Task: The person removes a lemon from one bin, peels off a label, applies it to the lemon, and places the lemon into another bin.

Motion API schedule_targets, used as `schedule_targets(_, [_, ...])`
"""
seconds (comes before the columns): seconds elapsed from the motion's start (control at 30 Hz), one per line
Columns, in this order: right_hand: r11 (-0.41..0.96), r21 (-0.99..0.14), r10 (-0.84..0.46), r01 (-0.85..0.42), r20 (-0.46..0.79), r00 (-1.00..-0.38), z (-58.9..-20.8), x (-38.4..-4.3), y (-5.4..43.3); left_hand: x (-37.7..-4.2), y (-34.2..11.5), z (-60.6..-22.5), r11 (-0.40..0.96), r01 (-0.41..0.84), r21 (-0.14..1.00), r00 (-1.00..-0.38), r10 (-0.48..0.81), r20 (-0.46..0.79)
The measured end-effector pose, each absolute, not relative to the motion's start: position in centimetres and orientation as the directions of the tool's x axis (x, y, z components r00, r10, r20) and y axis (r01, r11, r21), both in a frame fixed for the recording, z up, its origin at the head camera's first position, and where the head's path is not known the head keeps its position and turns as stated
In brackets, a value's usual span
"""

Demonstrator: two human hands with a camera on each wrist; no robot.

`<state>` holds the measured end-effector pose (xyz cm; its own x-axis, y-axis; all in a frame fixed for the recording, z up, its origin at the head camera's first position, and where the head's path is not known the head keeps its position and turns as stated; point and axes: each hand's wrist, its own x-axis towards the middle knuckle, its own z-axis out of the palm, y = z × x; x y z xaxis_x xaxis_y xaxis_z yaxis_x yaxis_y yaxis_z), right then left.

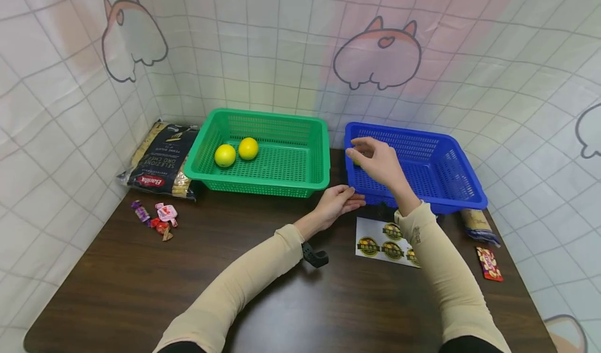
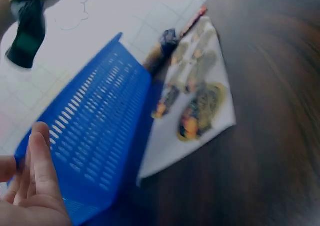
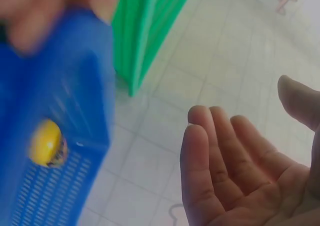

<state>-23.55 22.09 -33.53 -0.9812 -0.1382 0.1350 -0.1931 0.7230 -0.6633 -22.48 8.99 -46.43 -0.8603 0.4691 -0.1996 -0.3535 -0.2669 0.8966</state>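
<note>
A blue plastic basket [image 1: 418,173] stands at the back right of the table. My left hand [image 1: 334,206] holds its front left corner, thumb at the rim and straight fingers along the outer wall. Over the left end of that basket hovers my right hand [image 1: 381,164], fingers loosely bent and nothing between them. Partly hidden by the right hand, a round yellow fruit [image 3: 46,141] with a dark label on its side lies inside the blue basket. In front of the basket is a white sheet of round black-and-gold stickers [image 1: 392,250], overlapped by the right sleeve.
A green basket [image 1: 286,168] with two yellow fruits [image 1: 237,152] stands at the back left. Beside it lies a pasta bag [image 1: 164,157], with wrapped candies [image 1: 164,215] in front. At the right are another packet [image 1: 479,225] and a red snack packet [image 1: 489,264]. A patterned curtain hangs behind.
</note>
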Motion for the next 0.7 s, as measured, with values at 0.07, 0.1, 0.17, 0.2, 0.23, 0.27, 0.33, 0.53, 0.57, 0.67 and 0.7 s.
schedule_targets(0.07, [0.723, -0.66, -0.149, -0.205, 0.141, -0.979, -34.3, -22.4, 22.1, -22.2, 8.6, -46.8, -0.266, -0.352, 0.897, -0.858, 0.475, -0.196])
schedule_targets(0.1, [0.721, -0.662, -0.15, -0.207, 0.143, -0.978, -34.8, -21.8, 22.2, -22.1, 8.4, -47.0, -0.263, -0.347, 0.9, -0.858, 0.476, -0.192])
schedule_targets(0.17, [0.717, -0.664, -0.151, -0.21, 0.145, -0.978, -35.6, -20.7, 22.3, -21.8, 8.0, -47.4, -0.255, -0.332, 0.908, -0.861, 0.475, -0.181])
schedule_targets(0.2, [0.718, -0.663, -0.151, -0.211, 0.147, -0.978, -36.1, -20.2, 22.4, -21.7, 7.7, -47.6, -0.247, -0.322, 0.914, -0.863, 0.474, -0.175])
schedule_targets(0.23, [0.717, -0.665, -0.151, -0.21, 0.147, -0.978, -36.6, -19.6, 22.5, -21.6, 7.5, -47.7, -0.236, -0.304, 0.923, -0.865, 0.474, -0.164])
schedule_targets(0.27, [0.715, -0.668, -0.149, -0.209, 0.146, -0.978, -37.1, -19.0, 22.6, -21.4, 7.2, -47.9, -0.223, -0.285, 0.932, -0.866, 0.476, -0.151])
schedule_targets(0.33, [0.717, -0.668, -0.148, -0.201, 0.137, -0.979, -38.1, -18.1, 22.7, -21.2, 6.5, -48.1, -0.195, -0.251, 0.948, -0.868, 0.48, -0.131])
schedule_targets(0.53, [0.703, -0.696, -0.152, -0.145, 0.052, -0.987, -41.0, -16.5, 22.8, -20.4, 4.4, -48.4, -0.1, -0.19, 0.977, -0.855, 0.507, -0.114])
schedule_targets(0.57, [0.697, -0.704, -0.151, -0.133, 0.037, -0.988, -41.4, -16.3, 22.8, -20.2, 4.1, -48.4, -0.085, -0.175, 0.981, -0.852, 0.513, -0.107])
schedule_targets(0.67, [0.657, -0.748, -0.152, -0.097, -0.005, -0.988, -42.3, -16.2, 22.9, -20.0, 3.3, -48.4, -0.045, -0.132, 0.99, -0.84, 0.535, -0.088])
schedule_targets(0.7, [0.643, -0.761, -0.152, -0.086, -0.017, -0.988, -42.5, -16.1, 22.9, -19.9, 3.1, -48.4, -0.032, -0.119, 0.992, -0.837, 0.541, -0.083])
